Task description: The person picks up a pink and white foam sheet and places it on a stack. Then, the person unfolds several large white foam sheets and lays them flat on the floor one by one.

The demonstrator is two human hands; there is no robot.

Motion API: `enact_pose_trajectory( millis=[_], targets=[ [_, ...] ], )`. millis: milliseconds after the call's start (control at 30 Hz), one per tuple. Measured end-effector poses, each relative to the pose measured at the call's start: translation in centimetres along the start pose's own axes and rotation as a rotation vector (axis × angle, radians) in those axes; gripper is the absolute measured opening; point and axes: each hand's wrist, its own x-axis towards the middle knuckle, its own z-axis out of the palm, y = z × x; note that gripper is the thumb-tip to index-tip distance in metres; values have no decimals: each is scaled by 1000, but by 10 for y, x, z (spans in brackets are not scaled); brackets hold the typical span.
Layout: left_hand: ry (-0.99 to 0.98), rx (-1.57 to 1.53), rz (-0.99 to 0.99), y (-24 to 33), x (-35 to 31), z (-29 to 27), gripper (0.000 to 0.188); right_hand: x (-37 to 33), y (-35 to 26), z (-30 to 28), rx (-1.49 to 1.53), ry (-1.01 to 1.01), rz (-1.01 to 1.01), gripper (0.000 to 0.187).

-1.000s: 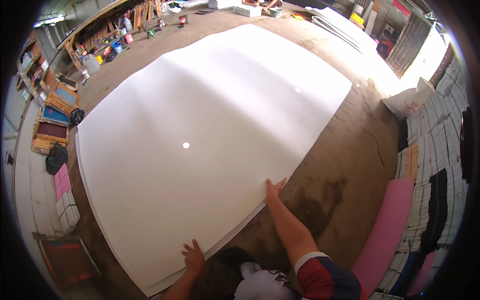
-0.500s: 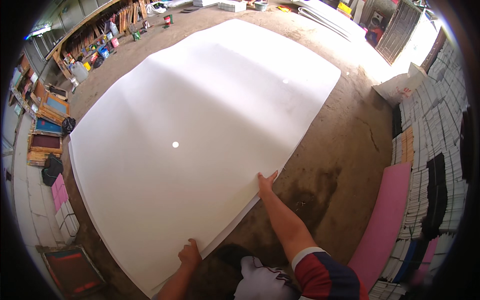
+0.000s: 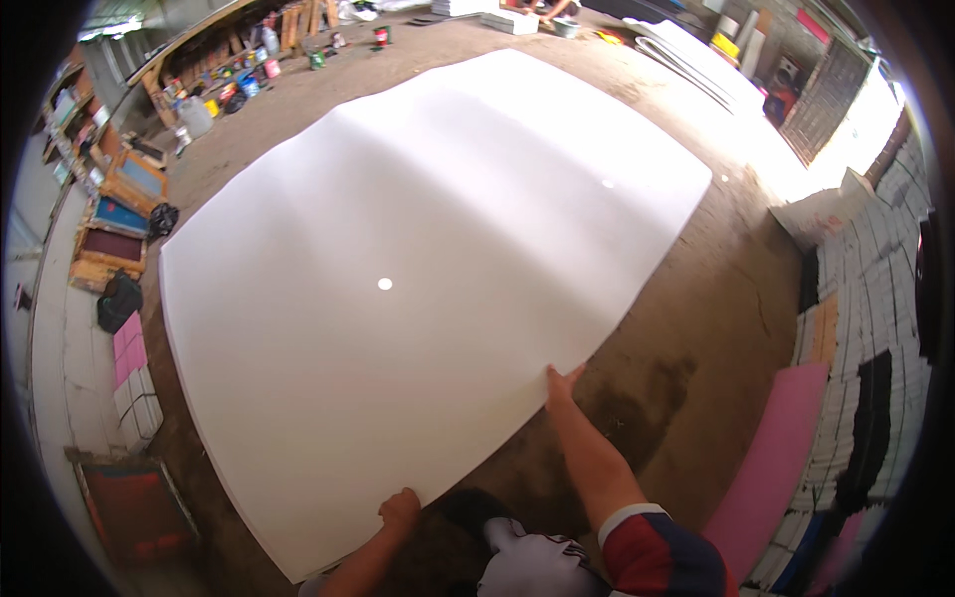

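Note:
A very large white sheet [image 3: 398, 398] covers most of the floor before me, with soft ridges across its far half. A bright round light spot falls on its middle. My left hand [image 3: 401, 507] is closed at the near edge, its fingers curled over the border. Farther up the same edge, on the right, my right hand [image 3: 562, 385] pinches the border, thumb on top and the other fingers at the outer side. The fingertips under the sheet are hidden. Whether more sheets lie beneath is hard to tell now.
White stacks [image 3: 875, 298] and a pink sheet [image 3: 771, 468] line the right side. Framed screens [image 3: 119, 219] lean at the left, another frame [image 3: 139, 512] nearer. Pots and bottles stand at the far left. A person's hands [image 3: 542, 12] show by a bucket [image 3: 565, 27] at the back.
The top sheet's near edge has shifted outward over the strip of the layer below that showed before. My left fingers have curled in. The whole view has shifted slightly; a person appears at the back.

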Motion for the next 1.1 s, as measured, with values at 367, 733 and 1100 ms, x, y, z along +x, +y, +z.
enact_pose_trajectory(
  millis=[367,733,1100],
  targets=[
    [66,-155,27,12,2,21,26,41,12,-22,-148,-11,-24,106],
    [309,-162,95,15,-12,27,16,79,33,-43,-407,48,-410,84],
    [311,-57,-39,23,-13,29,16,6,-21,-35,-261,-46,-170,98]
  ],
)
